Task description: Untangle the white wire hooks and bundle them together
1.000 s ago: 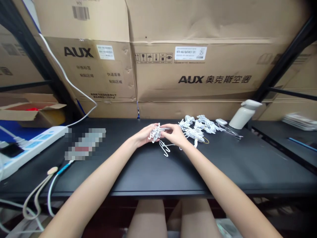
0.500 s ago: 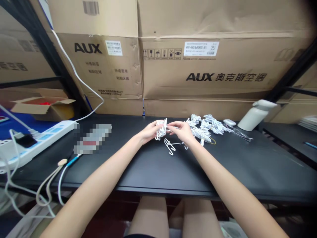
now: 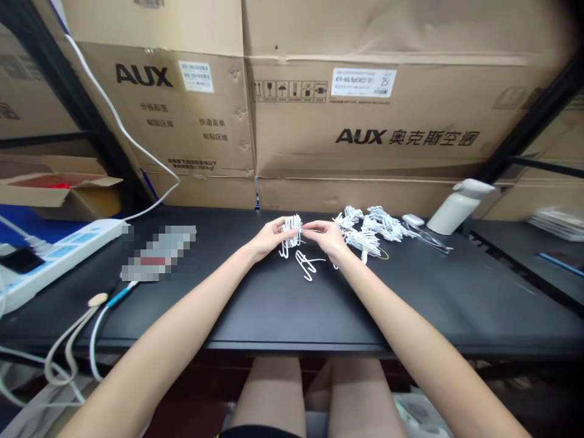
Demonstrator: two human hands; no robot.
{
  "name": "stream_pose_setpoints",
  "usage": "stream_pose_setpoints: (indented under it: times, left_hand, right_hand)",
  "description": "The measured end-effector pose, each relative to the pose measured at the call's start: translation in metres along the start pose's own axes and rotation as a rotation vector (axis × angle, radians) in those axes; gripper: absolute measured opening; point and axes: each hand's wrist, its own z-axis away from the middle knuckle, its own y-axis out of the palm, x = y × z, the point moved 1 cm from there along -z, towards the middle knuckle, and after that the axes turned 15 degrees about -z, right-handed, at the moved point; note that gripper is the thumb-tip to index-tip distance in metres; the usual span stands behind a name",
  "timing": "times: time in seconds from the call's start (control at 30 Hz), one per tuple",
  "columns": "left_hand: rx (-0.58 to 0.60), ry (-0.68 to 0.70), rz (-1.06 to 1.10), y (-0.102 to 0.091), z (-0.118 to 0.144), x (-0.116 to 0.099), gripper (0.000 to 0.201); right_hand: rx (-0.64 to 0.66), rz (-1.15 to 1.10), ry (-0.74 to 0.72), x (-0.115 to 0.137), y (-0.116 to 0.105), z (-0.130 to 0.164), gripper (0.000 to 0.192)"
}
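My left hand [image 3: 267,239] is closed around a bundle of white wire hooks [image 3: 291,235], held just above the dark tabletop. The thumb lies across the front of the bundle, and curved hook ends stick out below. From the right, my right hand [image 3: 327,237] reaches in with fingertips pinched together at the bundle's side. Whatever is in that pinch is too small to make out. A few loose white hooks [image 3: 305,265] lie on the table below and between my hands. Behind my right wrist is a pile of bundled white hooks [image 3: 365,241], partly hidden by that hand.
A white bottle [image 3: 458,207] leans at the back right, near eyeglasses [image 3: 431,238] and a small white case [image 3: 413,220]. On the left are a blurred-out device [image 3: 159,252], a white power strip [image 3: 59,258], cables and an open carton [image 3: 59,188]. Large cardboard boxes [image 3: 365,164] stand behind.
The camera view has shifted slightly, so everything sits a little further left. My left hand still holds the bundle; my right fingertips stay pinched at its side.
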Motion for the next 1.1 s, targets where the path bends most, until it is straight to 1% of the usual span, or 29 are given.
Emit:
stream_pose_setpoints:
  times: [0.1, 0.23, 0.37, 0.5, 0.7, 0.8, 0.87, 0.97, 1.03, 1.1]
  left_hand:
    - [-0.009, 0.007, -0.075, -0.001, 0.0, 0.003, 0.052]
    - [0.044, 0.03, -0.161, -0.003, 0.0, 0.005, 0.054]
    - [0.095, 0.086, -0.274, -0.005, -0.002, 0.008, 0.053]
    - [0.085, 0.158, -0.441, -0.008, -0.004, 0.011, 0.052]
    - [0.124, 0.178, -0.537, -0.01, -0.004, 0.012, 0.06]
    - [0.123, 0.153, -0.581, -0.012, -0.003, 0.012, 0.065]
    - [0.119, 0.137, -0.589, -0.012, -0.003, 0.012, 0.068]
    - [0.114, 0.136, -0.568, -0.013, -0.004, 0.015, 0.069]
    - [0.112, 0.146, -0.542, -0.013, -0.005, 0.017, 0.066]
    - [0.125, 0.16, -0.521, -0.013, -0.006, 0.019, 0.063]
  right_hand:
    - [0.017, 0.05, 0.0, -0.002, -0.002, -0.002, 0.018]
    - [0.038, 0.114, -0.002, -0.002, -0.004, -0.003, 0.015]
    - [0.054, 0.172, -0.007, -0.003, -0.007, -0.003, 0.013]
    - [0.068, 0.233, -0.005, -0.005, -0.01, -0.004, 0.012]
    - [0.155, 0.28, 0.031, -0.005, -0.012, -0.005, 0.01]
    - [0.207, 0.276, 0.028, 0.001, -0.013, -0.005, 0.017]
    - [0.238, 0.233, 0.038, 0.006, -0.014, -0.004, 0.028]
    - [0.29, 0.146, 0.093, 0.011, -0.014, -0.002, 0.043]
    - [0.3, 0.109, 0.105, 0.011, -0.013, 0.0, 0.045]
    - [0.276, 0.078, 0.099, 0.01, -0.011, 0.001, 0.043]
